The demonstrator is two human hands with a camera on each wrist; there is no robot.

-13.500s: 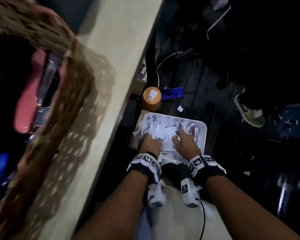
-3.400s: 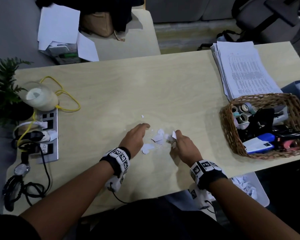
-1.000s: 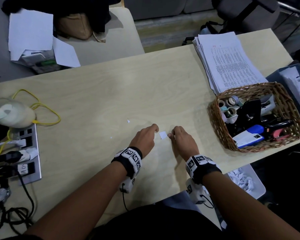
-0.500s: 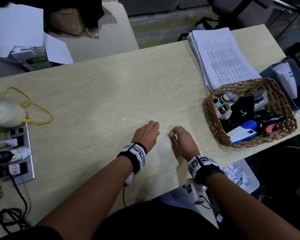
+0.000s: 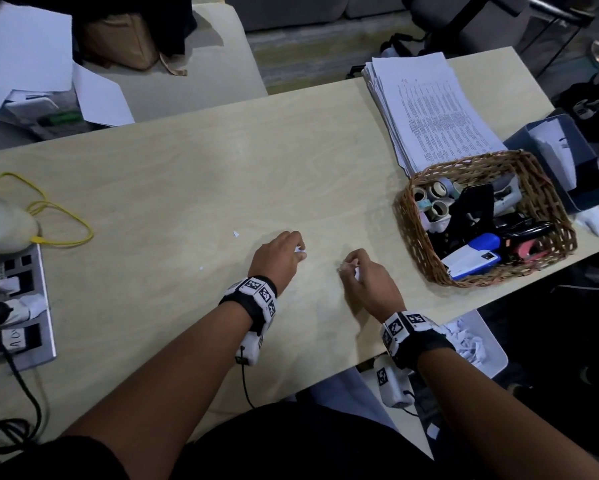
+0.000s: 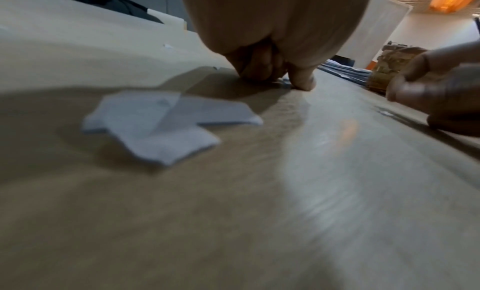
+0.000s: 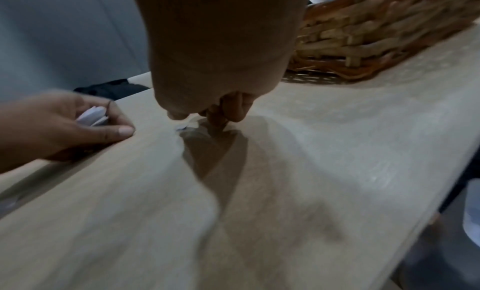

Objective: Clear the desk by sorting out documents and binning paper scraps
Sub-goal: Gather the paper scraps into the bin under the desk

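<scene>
Both hands rest on the pale wooden desk (image 5: 187, 188) near its front edge. My left hand (image 5: 298, 250) curls its fingers round folded white paper scraps (image 7: 93, 115). A few more white scraps (image 6: 161, 125) lie flat on the desk under that wrist, hidden in the head view. My right hand (image 5: 346, 265) is a little to the right and pinches a small white scrap (image 7: 185, 125) against the desk with thumb and fingertips. Two tiny scraps (image 5: 235, 233) lie left of the left hand. A stack of printed documents (image 5: 429, 109) sits at the far right.
A wicker basket (image 5: 544, 202) of tape rolls and tools stands right of my right hand. A white bin (image 5: 481, 344) holding scraps sits below the desk's front edge. At the left are a power strip (image 5: 24, 306), a yellow cable (image 5: 62, 216) and a lamp (image 5: 0, 223).
The white scrap that lay between my hands a second ago is gone from the desk. My hands have drawn slightly apart, each holding paper.
</scene>
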